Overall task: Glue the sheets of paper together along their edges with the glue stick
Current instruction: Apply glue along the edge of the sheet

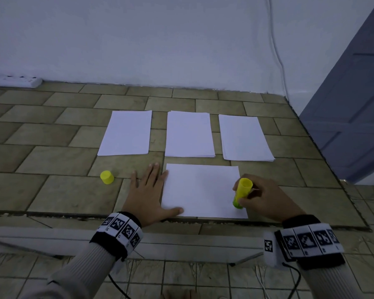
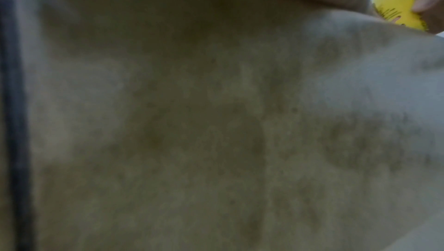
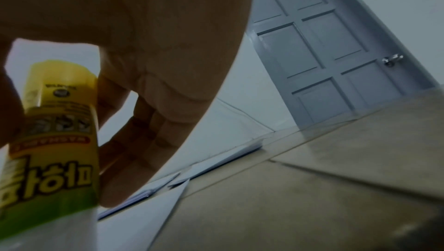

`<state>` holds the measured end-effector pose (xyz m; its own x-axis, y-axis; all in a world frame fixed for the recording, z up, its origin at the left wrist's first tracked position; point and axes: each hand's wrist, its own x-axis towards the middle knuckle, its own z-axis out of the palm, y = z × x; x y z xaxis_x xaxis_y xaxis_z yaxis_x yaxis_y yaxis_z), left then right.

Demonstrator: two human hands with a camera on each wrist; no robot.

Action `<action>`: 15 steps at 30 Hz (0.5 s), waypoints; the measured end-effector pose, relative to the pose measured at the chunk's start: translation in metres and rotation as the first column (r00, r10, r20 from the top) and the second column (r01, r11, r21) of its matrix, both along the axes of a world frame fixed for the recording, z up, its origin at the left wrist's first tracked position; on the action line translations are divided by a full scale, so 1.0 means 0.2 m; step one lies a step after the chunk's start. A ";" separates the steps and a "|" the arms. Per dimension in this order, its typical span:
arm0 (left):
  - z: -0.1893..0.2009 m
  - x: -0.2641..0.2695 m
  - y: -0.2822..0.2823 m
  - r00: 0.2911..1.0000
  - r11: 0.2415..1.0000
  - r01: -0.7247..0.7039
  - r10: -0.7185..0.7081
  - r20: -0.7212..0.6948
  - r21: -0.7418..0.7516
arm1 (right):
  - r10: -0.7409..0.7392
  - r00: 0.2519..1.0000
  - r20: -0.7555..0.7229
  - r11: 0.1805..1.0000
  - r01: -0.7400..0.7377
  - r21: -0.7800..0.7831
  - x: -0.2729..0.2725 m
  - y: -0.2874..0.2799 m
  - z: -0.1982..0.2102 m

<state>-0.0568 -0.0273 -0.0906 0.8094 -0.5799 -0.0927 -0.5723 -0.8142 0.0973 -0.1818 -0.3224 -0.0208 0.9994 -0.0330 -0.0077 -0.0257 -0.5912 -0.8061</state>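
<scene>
Low in the frame, the left hand lay flat pinning the sheet steady while the right hand gripped the glue stick at its right edge.

The head view looks forward and down over the tiled floor toward the far wall. Each wrist view sits low against the floor; both, like the head view, catch the glue stick.

Three paper stacks behind one sheet; cap left.
</scene>
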 end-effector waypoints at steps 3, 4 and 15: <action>0.00 0.00 0.00 1.000 1.000 0.003 -0.003 0.011 -0.016 | 0.009 0.999 0.040 1.000 -0.009 -0.004 -0.03 -0.01 0.00; 0.00 0.00 0.00 1.000 1.000 0.004 -0.004 0.009 -0.015 | 0.020 0.998 0.052 1.000 -0.019 -0.011 -0.04 -0.02 0.00; -0.02 0.01 0.00 1.000 1.000 0.009 -0.009 0.016 -0.029 | 0.008 0.995 0.097 0.995 0.002 -0.100 0.06 -0.02 -0.02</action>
